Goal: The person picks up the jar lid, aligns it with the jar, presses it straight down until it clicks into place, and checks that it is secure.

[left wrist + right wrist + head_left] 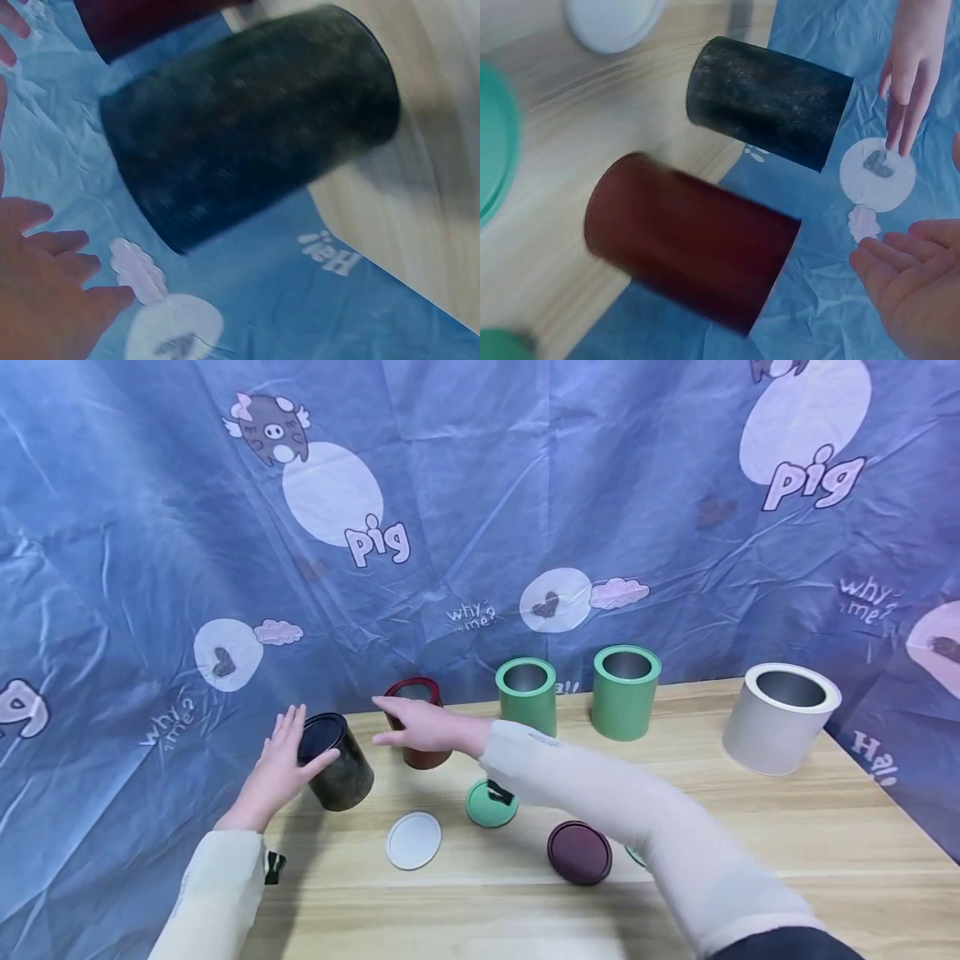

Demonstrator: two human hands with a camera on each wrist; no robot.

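A blue cloth [450,485], printed with pigs, pale circles and words, rises behind everything and fills the head view's 12 o'clock side. Below it, across the 6 o'clock side, spreads a pale wood-grained counter [420,914]. Two light sleeves [630,802] reach in over it, from 7 and 5 o'clock.

From the centre of that view, the white can [765,735], widest of the five, stands open-topped far out at 3 o'clock. One green can [624,706] stands nearer at 3 o'clock, another green can [528,714] at 4, both open-topped. The black can [347,781] stands upright at 8 o'clock; I cannot tell whether its dark top is lidded. The red can [426,760] stands upright at 7 o'clock, just beside the black one.

Both hands are wide open and empty. The left hand [276,772] is near the black can's top, on its 9 o'clock side; the right hand [423,724] hovers over the red can, fingers toward 9 o'clock. The wrist views show both apart from the cans.

Smallest are the flat lids: maroon lid [580,853] at 5 o'clock, white lid [414,841] at 7, green lid [487,810] at 6.
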